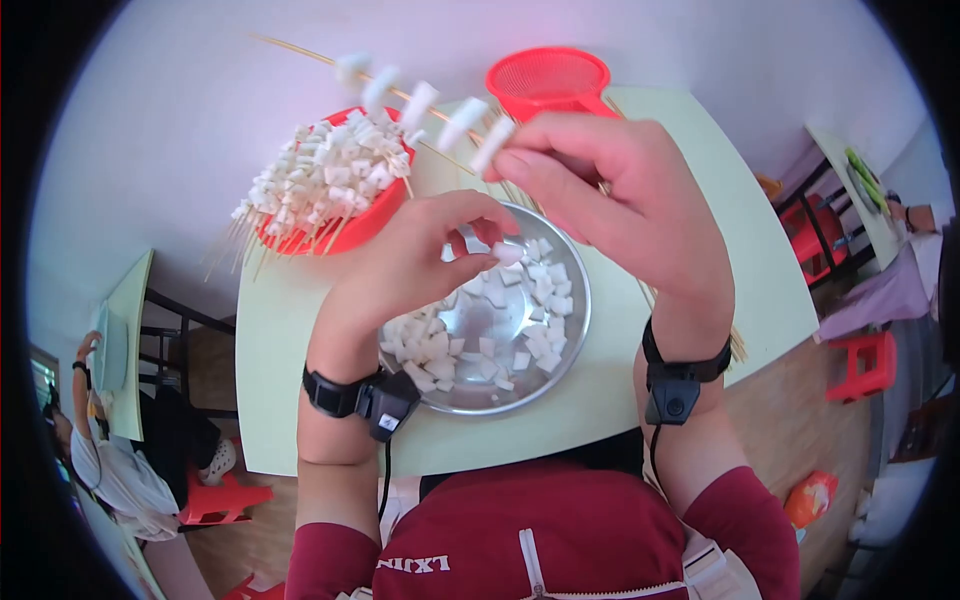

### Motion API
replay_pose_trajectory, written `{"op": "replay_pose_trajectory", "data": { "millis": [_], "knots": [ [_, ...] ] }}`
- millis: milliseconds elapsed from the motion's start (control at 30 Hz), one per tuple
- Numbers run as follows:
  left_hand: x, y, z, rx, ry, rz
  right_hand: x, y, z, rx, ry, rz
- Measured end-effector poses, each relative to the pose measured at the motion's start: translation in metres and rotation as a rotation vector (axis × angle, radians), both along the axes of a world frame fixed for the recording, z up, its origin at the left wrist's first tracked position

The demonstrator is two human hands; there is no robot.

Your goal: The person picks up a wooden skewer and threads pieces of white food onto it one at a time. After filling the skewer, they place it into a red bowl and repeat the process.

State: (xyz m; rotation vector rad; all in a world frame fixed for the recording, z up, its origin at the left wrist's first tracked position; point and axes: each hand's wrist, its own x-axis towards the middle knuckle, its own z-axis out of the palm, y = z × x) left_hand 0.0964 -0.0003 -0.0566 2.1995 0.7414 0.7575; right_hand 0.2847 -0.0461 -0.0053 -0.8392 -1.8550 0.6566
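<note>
My right hand (600, 190) is closed in a pinch on the near end of a wooden skewer (300, 50) that carries several white pieces (460, 124). The skewer slants up to the left, above the table. Lower and to the left, my left hand (430, 245) pinches one white piece (508, 253) between thumb and finger. Below it a round metal tray (490, 408) holds many loose white pieces (432, 350).
A red basket (345, 238) heaped with loaded skewers stands at the table's (270, 400) back left. A red strainer (548, 75) lies at the back, with bare skewers (738, 345) on the right. Other people sit at tables on both sides, near red stools (862, 365).
</note>
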Motion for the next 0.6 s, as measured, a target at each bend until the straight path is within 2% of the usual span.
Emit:
{"op": "replay_pose_trajectory", "data": {
  "millis": [133,200,267,300,433,600],
  "knots": [
    [-0.048,-0.004,0.037,0.088,-0.221,0.139,-0.005,0.0,0.001,0.021,-0.065,-0.04],
    [-0.069,-0.003,0.047,0.165,-0.299,0.275,-0.01,-0.004,0.004,-0.078,-0.088,-0.092],
    [-0.087,0.001,0.051,0.056,-0.647,0.442,-0.016,-0.007,0.005,-0.091,-0.103,-0.054],
    [-0.092,0.001,0.053,0.061,-0.712,0.501,-0.02,-0.008,0.005,-0.127,-0.115,-0.049],
    [-0.098,0.007,0.053,0.073,-0.912,0.532,-0.029,-0.009,0.001,-0.047,-0.147,-0.009],
    [-0.098,0.006,0.055,0.086,-0.982,0.55,-0.032,-0.009,-0.001,-0.039,-0.179,0.013]
  ]
}}
